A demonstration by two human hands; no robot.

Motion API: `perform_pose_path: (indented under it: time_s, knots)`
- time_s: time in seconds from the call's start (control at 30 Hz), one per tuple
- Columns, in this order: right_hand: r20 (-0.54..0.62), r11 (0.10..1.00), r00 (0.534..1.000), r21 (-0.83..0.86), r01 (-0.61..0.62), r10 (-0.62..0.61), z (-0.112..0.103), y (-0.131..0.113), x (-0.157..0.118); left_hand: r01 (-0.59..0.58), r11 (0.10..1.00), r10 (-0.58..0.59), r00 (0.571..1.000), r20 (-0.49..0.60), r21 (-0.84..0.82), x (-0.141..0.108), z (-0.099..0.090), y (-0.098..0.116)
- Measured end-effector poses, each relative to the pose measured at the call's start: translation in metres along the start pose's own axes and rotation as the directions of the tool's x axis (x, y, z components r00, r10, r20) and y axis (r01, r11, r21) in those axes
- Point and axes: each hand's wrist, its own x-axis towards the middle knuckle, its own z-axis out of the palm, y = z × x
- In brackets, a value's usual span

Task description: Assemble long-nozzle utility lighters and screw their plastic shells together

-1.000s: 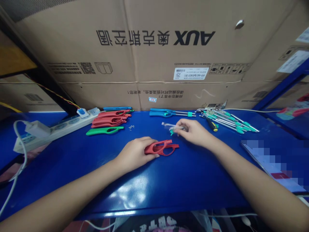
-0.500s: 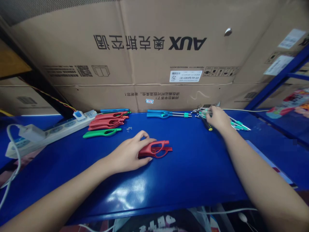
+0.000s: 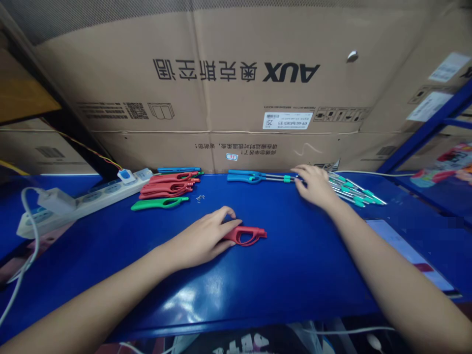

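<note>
My left hand (image 3: 206,236) pinches a red lighter casing (image 3: 250,235) between thumb and fingers, low over the middle of the blue table. The casing has an oval trigger opening, and its rear end is hidden in the hand. At the back right, my right hand (image 3: 317,186) has its fingers stretched out and the thumb apart. It is beside several metal rods with green sliders (image 3: 356,191) and covers part of that pile. Its fingertips reach the rod ends of the blue lighters (image 3: 245,177). What lies beneath the palm is hidden.
Red casings (image 3: 167,186) and a green casing (image 3: 160,203) lie at the back left beside small screws (image 3: 200,198). A white power strip (image 3: 86,199) runs along the left. Cardboard (image 3: 236,98) stands behind the blue table (image 3: 287,275). A flat screen-like object (image 3: 409,255) lies right.
My right hand has shifted left and opened its fingers, covering the black and yellow tool seen before. In my left hand the two red casing halves now lie closer together.
</note>
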Motion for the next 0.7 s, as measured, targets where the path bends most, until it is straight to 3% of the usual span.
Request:
perform_pose_path:
  time_s: [0.13,0.3,0.43,0.7]
  knots:
    - [0.138,0.986,0.978,0.082,0.146,-0.156,0.014,-0.024,-0.003,-0.012,0.998,0.012,1.0,0.007,0.064,0.001,0.0,-0.001]
    - [0.189,0.968,0.958,0.173,0.182,-0.213,0.019,-0.025,-0.001,-0.015,1.0,0.016,0.999,0.044,-0.019,0.002,0.005,-0.004]
    - [0.246,0.955,0.939,0.232,0.185,-0.242,0.01,-0.022,0.001,0.04,0.995,-0.037,0.999,0.028,-0.093,0.001,0.002,-0.006]
    - [0.415,0.948,0.864,0.252,0.193,-0.286,-0.025,-0.025,-0.008,0.158,0.981,-0.145,0.983,0.111,-0.115,-0.005,-0.022,-0.013]
